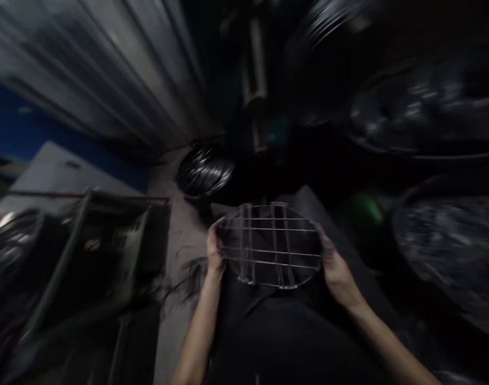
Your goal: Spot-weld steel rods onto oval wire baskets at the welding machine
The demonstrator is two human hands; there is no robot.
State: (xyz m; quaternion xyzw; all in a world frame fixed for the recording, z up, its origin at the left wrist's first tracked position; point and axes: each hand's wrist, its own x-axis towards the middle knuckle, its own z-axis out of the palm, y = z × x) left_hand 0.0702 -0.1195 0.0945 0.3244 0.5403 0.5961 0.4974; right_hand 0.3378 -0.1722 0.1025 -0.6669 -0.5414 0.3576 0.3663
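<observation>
A round wire rack (274, 251) of thin metal rods, crossed in pairs inside a ring, is held over my lap. My left hand (216, 247) grips its left rim, fingers curled around the edge. On the opposite side my right hand (333, 262) has hold of the right rim. Dark cloth over my legs shows through the gaps between the rods. Beyond the rack, slightly left, a basket or bowl (204, 174) contains shiny dark rods or wires. The picture is dim and smeared by motion.
A greenish crate (78, 267) stands at the left on a frame. To the right are large round containers with metal pieces (448, 235) heaped inside. An upright machine part (257, 69) rises ahead. Corrugated sheeting (108, 59) lies at the upper left, and pale floor (176, 224) shows beside the crate.
</observation>
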